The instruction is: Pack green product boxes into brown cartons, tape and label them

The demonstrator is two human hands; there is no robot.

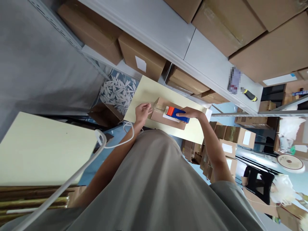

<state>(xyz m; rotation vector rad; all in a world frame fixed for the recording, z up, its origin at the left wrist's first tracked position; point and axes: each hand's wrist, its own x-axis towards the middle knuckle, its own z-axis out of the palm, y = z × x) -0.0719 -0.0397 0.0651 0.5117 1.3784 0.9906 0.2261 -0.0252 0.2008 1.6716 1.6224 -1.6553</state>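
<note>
A cardboard box lies on a pale yellow table in front of me, with a white label on its top. My right hand grips a blue tape dispenser with an orange front, which rests on the box top over part of the label. Clear packing tape shows at the box's left end. There my left hand has its fingers curled and pinched on the tape, just beside the box edge.
Shelves with large cardboard boxes stand behind the table. A yellow-black handled tool lies on the upper shelf. White scraps fill a spot at left. A white cable hangs near my left arm. Stacked boxes stand at right.
</note>
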